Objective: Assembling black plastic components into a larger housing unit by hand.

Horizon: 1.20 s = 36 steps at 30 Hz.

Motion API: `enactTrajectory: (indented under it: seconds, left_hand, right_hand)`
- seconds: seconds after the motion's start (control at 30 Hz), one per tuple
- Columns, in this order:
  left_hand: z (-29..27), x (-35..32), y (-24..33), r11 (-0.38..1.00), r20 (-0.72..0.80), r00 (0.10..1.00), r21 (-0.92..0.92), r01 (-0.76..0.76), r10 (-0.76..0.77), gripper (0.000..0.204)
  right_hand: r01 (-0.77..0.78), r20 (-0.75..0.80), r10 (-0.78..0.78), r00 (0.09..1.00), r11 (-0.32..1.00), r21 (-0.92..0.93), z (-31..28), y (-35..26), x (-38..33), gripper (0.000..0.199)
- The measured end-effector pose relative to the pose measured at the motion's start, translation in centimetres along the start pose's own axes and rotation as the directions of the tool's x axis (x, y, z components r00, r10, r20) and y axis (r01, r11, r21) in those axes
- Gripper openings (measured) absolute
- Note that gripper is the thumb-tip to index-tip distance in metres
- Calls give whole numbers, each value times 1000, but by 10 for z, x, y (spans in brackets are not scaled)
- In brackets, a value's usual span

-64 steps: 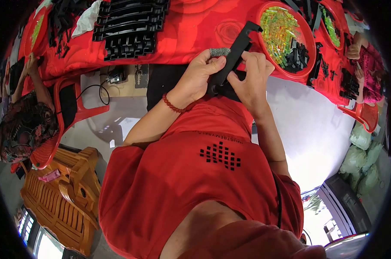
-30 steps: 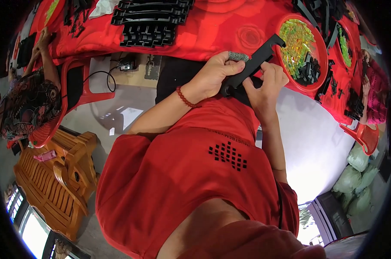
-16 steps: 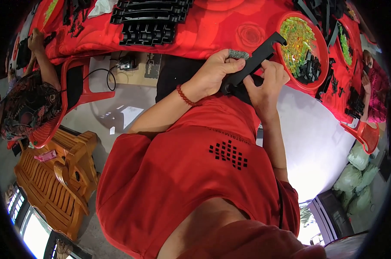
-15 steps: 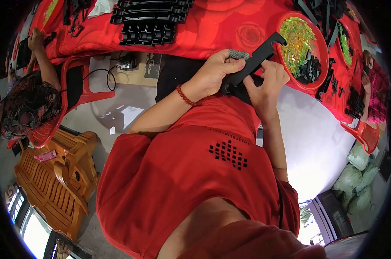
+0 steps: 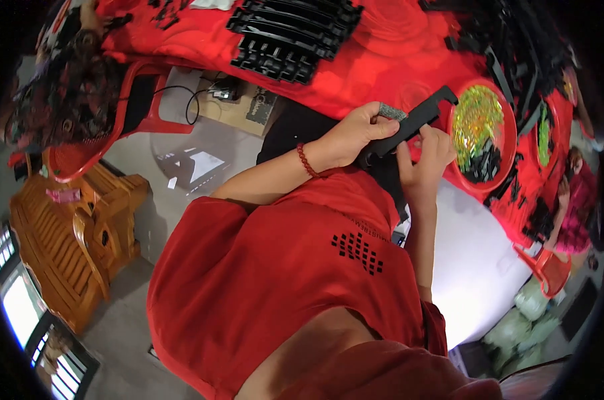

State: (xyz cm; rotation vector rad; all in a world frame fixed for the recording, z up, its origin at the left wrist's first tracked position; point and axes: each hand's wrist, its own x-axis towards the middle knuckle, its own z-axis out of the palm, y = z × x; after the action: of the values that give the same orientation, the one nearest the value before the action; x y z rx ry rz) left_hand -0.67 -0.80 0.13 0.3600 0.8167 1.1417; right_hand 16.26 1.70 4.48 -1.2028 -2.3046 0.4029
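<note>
From the head camera: the left hand (image 5: pixel 352 137) is wrapped around a long black plastic bar (image 5: pixel 414 121), pinning a small grey pad (image 5: pixel 392 111) against it. The right hand (image 5: pixel 427 152) pinches the bar from below, both hands close together at the edge of the red table (image 5: pixel 389 53). Just right sits a red bowl (image 5: pixel 509 167) of yellow-green bits; black combs (image 5: pixel 292 37) lie stacked farther left.

A red plastic chair (image 5: pixel 125 100) stands beside a wooden bench (image 5: pixel 62 247), near a stack of black parts (image 5: pixel 292 33).
</note>
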Motion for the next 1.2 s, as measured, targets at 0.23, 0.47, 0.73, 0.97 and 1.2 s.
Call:
enactTrajectory:
  seconds: [0.23, 0.47, 0.73, 0.97, 1.2]
  left_hand:
    - [6, -4, 40, 954, -98, 951, -35, -297, 292, 29]
    - [-4, -11, 63, 867, -186, 895, -232, -442, 406, 27]
    - [-25, -17, 83, 822, -123, 922, -422, -383, 366, 31]
    - [-19, -11, 89, 835, -56, 943, -449, -317, 328, 30]
    - [-14, -7, 83, 844, -29, 946, -443, -301, 323, 29]
  right_hand:
    - [-206, 77, 192, 978, 873, 442, -10, -28, 36, 53]
    - [-116, 287, 28, 958, 949, 294, 7, -58, 70, 39]
    - [254, 138, -292, 946, 937, 241, 1, -71, 95, 43]
    - [198, 96, -238, 966, 928, 317, -4, -64, 95, 31]
    - [187, -79, -169, 982, 897, 400, -10, -66, 106, 35]
